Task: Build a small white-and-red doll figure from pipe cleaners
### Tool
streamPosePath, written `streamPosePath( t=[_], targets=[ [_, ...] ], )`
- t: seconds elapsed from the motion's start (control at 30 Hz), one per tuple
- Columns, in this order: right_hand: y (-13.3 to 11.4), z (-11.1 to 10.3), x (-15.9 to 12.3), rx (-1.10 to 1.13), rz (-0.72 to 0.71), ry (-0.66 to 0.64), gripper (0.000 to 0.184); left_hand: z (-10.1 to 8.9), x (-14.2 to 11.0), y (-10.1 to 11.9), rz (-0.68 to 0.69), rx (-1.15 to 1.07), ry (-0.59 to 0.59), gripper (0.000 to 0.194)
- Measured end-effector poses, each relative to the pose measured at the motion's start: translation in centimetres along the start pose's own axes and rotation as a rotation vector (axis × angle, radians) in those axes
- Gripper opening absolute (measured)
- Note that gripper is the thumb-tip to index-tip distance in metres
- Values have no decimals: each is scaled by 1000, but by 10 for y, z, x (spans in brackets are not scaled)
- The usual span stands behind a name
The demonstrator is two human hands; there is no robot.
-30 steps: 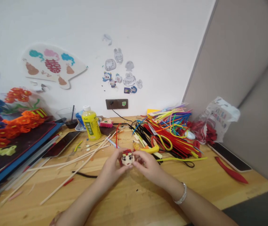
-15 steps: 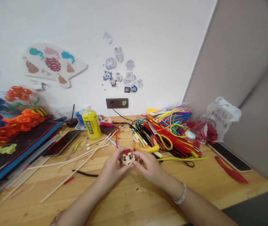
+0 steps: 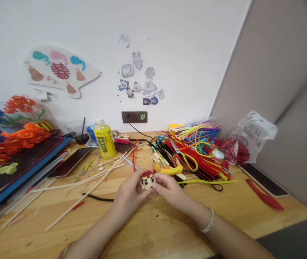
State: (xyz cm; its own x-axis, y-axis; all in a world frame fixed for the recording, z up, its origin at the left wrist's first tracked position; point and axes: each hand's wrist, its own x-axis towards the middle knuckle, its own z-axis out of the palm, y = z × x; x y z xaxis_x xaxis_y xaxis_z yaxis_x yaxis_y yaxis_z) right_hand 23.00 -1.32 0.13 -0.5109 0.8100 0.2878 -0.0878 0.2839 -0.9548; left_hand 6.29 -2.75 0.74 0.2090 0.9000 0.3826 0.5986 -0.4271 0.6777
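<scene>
My left hand [image 3: 130, 192] and my right hand [image 3: 169, 189] meet above the wooden table, pinching a small clay doll head [image 3: 148, 181] between their fingertips. The head is pale with dark eyes and a red-and-black cap, and my fingers hide its lower part. A silver bangle [image 3: 207, 225] circles my right wrist. Just behind my right hand lies a yellow-handled pair of scissors [image 3: 187, 162] among a heap of pipe cleaners [image 3: 193, 153] in red, black, blue and yellow.
Long thin wooden sticks [image 3: 94, 180] lie left of my hands. A yellow drink bottle [image 3: 104, 141] stands at the back, and a flower-covered board [image 3: 21, 158] fills the left side. A red spatula [image 3: 264, 194] and a plastic bag [image 3: 253, 131] are at the right.
The clay head has turned slightly and shifted a little right between my fingers. My hands have moved with it. The objects on the table stay put.
</scene>
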Motion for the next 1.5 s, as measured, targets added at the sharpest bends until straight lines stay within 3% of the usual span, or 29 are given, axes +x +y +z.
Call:
streamPosePath(
  t=[0.6,0.87,1.1,1.3,1.5],
  targets=[
    [1,1,0,1,52,42,29,-1,-2,9,3,85,-16,38],
    [0,1,1,48,82,46,31,2,0,8,-29,-139,-56,39],
    [1,-1,3,14,90,78,32,2,2,1,3,-59,-54,45],
    [2,-9,7,-37,60,241,23,-1,11,-12,-30,115,55,40],
    [3,-29,13,-88,27,424,20,-15,19,-24,-46,298,80,32]
  ],
)
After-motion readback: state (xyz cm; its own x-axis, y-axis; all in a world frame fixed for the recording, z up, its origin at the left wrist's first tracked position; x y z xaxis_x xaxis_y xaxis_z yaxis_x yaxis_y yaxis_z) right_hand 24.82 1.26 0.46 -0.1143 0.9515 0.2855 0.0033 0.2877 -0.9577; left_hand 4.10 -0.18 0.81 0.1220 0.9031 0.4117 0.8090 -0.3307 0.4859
